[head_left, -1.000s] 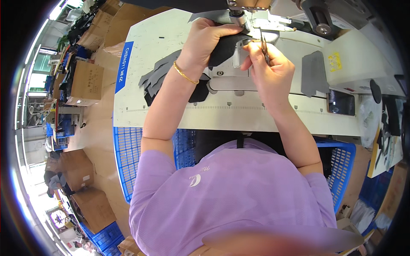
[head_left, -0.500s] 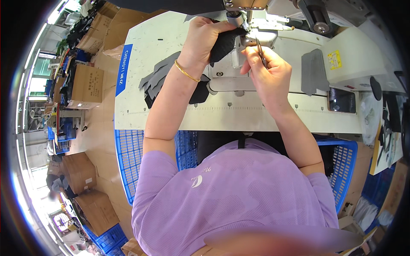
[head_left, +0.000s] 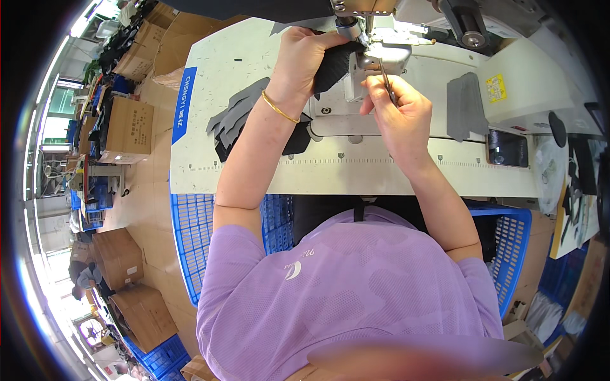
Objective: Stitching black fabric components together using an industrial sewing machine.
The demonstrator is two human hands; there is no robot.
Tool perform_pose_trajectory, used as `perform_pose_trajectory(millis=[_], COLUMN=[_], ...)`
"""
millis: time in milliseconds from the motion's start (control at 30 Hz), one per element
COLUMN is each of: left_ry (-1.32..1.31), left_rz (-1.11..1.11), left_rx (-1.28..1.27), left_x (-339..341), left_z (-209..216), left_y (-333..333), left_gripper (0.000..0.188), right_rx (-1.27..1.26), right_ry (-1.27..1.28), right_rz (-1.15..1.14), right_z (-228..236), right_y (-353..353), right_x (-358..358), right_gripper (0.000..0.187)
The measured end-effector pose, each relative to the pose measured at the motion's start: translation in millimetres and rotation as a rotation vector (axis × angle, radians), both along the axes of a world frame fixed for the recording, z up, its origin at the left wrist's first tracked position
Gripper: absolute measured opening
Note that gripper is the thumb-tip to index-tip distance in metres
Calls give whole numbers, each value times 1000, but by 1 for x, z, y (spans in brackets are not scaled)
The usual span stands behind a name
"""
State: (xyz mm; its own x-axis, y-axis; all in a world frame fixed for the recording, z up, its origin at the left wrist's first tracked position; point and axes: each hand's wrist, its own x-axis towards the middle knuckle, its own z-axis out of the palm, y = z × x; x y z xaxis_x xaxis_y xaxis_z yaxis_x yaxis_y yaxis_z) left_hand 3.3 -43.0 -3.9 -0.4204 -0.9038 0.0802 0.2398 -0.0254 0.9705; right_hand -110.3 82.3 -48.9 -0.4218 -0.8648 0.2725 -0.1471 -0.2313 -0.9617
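Note:
My left hand [head_left: 298, 60] is closed on a black fabric piece [head_left: 333, 71], pinching it between thumb and fingers beside the sewing machine's needle area [head_left: 351, 30]. The fabric's upper edge lies close to the needle and presser foot, where the machine head partly hides it. In my right hand [head_left: 404, 109], a slim dark pair of tweezers [head_left: 389, 89] is gripped, its tips pointing up toward the metal part under the machine head. Left of the fabric, a fanned stack of grey fabric pieces [head_left: 238, 113] lies on the white machine table [head_left: 375, 181], partly behind my left forearm, with black pieces [head_left: 297, 140] beside it.
On the table's right, a grey fabric piece [head_left: 466, 105] lies near a dark phone [head_left: 508, 148]. Blue plastic baskets [head_left: 192, 235] stand below the table edge on both sides of me. Cardboard boxes [head_left: 127, 130] and a distant person [head_left: 86, 274] are at the left.
My right hand, with the tweezers, has shifted very slightly down and away from the needle area. The left hand keeps its hold on the fabric almost unmoved.

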Motion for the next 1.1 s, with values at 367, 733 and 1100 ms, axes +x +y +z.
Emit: perform_pose_trajectory(millis=[367, 733, 1100], left_ry=[5, -31, -9], left_rz=[8, -32, -76], left_rx=[23, 13, 96], left_x=[0, 2, 13], left_z=[-2, -2, -1], left_y=[-3, -3, 5], left_gripper=[17, 18, 20], right_rx=[29, 26, 124], right_ry=[17, 71, 38], right_rz=[2, 16, 220], right_z=[-5, -11, -9], right_y=[4, 9, 27], right_x=[-2, -6, -19], right_gripper=[20, 18, 32])
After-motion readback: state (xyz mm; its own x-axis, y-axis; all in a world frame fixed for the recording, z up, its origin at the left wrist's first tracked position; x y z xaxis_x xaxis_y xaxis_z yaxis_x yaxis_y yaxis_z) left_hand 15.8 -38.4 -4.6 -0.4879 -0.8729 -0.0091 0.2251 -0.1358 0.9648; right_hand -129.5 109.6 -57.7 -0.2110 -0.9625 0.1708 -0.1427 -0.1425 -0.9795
